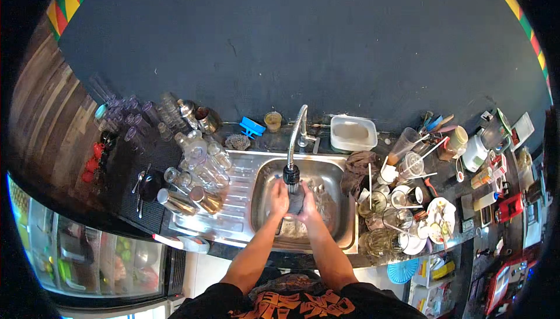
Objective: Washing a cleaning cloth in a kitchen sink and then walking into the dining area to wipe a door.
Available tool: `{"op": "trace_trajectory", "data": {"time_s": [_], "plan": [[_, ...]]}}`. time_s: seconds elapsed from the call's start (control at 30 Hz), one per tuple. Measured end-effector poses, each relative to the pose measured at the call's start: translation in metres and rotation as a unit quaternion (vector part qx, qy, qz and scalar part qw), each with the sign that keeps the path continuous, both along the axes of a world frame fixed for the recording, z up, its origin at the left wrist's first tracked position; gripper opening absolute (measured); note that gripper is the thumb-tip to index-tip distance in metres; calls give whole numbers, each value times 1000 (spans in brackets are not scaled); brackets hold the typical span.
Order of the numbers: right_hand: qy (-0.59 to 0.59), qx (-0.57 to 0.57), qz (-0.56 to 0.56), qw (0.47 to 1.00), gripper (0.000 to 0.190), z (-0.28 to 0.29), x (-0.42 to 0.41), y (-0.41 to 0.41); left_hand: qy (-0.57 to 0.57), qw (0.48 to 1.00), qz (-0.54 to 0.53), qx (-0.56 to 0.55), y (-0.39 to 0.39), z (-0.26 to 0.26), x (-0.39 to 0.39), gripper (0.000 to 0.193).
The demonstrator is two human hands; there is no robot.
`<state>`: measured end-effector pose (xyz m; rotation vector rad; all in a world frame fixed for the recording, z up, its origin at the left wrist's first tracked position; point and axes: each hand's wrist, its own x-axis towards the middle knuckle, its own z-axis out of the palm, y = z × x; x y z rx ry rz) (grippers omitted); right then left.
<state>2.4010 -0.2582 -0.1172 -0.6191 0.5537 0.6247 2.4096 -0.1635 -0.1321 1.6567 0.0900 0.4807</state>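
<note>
A dark, cup-like item (296, 201) is between my left hand (280, 198) and my right hand (309, 203), both over the stainless steel sink (259, 227). My palms face each other along its two sides; its exact kind is unclear. Directly above it hangs the black spray head (291, 174) of a coiled metal faucet (299, 130). Water and some suds lie at the bottom of the basin. Left of the basin, on the ribbed drainboard (238, 187), stand and lie several clear glasses (210, 172) and metal shaker cups (205, 200).
Used glasses (378, 222), a plate with food scraps (439, 220) and a dark cloth (359, 170) crowd the right side. Behind the sink are a plastic tub (353, 133), a blue brush (252, 127) and a scouring pad (237, 142). Cutlery (140, 187) lies on a black mat at left.
</note>
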Motion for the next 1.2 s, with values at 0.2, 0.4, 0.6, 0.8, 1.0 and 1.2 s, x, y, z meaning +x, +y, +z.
{"op": "trace_trajectory", "data": {"time_s": [0.2,0.4,0.6,0.8,1.0,1.2], "plan": [[-119,-71,-184,973,37,-58,18,26,9,995,-85,44,0,15,-10,29],[48,-391,-253,884,40,-55,16,61,110,988,74,82,19,-35,18,29],[3,-619,-143,772,39,-16,12,49,375,926,45,-19,13,-76,53,36],[-289,-614,-250,690,47,-53,9,9,367,751,-170,-523,-3,-67,56,32],[-157,49,-272,948,25,-30,23,24,107,986,-16,124,13,-14,30,29],[-46,-394,-345,851,27,-30,40,39,151,974,-164,-41,13,11,19,25]]}}
